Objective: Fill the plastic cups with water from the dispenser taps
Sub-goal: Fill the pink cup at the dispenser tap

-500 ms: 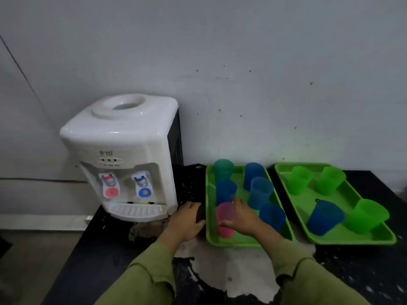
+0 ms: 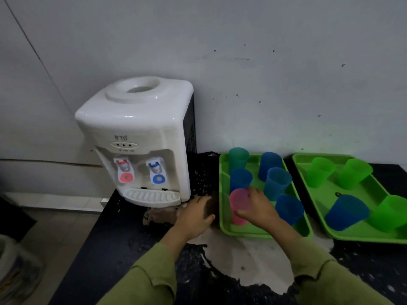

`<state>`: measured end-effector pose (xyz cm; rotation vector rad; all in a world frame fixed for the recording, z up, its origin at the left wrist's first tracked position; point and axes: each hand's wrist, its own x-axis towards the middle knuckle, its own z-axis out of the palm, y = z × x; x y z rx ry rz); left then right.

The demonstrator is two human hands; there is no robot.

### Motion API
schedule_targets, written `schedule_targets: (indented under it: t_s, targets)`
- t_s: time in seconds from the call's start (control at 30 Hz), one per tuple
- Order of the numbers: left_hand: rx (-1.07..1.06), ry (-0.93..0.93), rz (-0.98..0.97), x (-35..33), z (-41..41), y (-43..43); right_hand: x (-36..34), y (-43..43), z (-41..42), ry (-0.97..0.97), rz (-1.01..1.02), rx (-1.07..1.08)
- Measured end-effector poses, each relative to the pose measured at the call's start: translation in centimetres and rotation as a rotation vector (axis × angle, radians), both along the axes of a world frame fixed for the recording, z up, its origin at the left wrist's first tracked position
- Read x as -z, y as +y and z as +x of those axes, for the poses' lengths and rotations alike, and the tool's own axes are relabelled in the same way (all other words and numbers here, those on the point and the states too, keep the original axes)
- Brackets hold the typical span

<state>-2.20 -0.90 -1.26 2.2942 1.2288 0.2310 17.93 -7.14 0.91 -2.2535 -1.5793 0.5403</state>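
A white water dispenser (image 2: 141, 130) stands at the left of the black counter, with a red tap (image 2: 123, 170) and a blue tap (image 2: 156, 171) above a drip tray (image 2: 152, 197). To its right a green tray (image 2: 224, 225) holds several blue cups, a teal cup (image 2: 237, 158) and a pink cup (image 2: 239, 204) at its near left. My right hand (image 2: 259, 208) is wrapped around the pink cup, which stands in the tray. My left hand (image 2: 196, 214) rests flat on the counter beside the tray's left edge, fingers apart.
A second green tray (image 2: 374, 235) further right carries several green cups and one blue cup (image 2: 345, 212). The black counter (image 2: 110, 249) has a worn pale patch in front of me. The wall stands close behind everything. The floor lies lower left.
My right hand has closed more fully around the pink cup. My left hand has stayed on the counter beside the tray.
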Motion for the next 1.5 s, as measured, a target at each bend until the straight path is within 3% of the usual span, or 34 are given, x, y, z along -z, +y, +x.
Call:
schedule_targets:
  t_s: [0.17,0.43,0.67,0.87,1.03,1.27,1.5]
  targets:
    - [-0.002,-0.229,-0.047,-0.9,-0.5,0.0,-2.2,0.4,-2.1,0.016,0.136,-0.013]
    - [-0.014,-0.574,-0.222,-1.8,-3.3,1.4,-3.4,2.9,-8.0,0.129,0.167,-0.098]
    - [-0.131,-0.674,-0.251,-0.8,-9.2,3.9,-3.4,6.1,-13.3,0.275,0.171,-0.17]
    - [-0.224,-0.649,-0.3,1.9,-15.4,6.1,-2.6,9.7,-15.9,0.411,0.26,0.053]
    - [-0.331,-0.635,-0.273,3.2,-18.9,8.2,-2.5,10.9,-17.4,0.546,0.436,0.061]
    - [-0.361,-0.657,-0.196,3.5,-20.9,11.4,-1.6,11.0,-18.9,0.561,0.53,0.143]
    - [-0.342,-0.714,-0.245,3.7,-21.0,13.6,-0.3,10.8,-19.7,0.552,0.545,0.201]
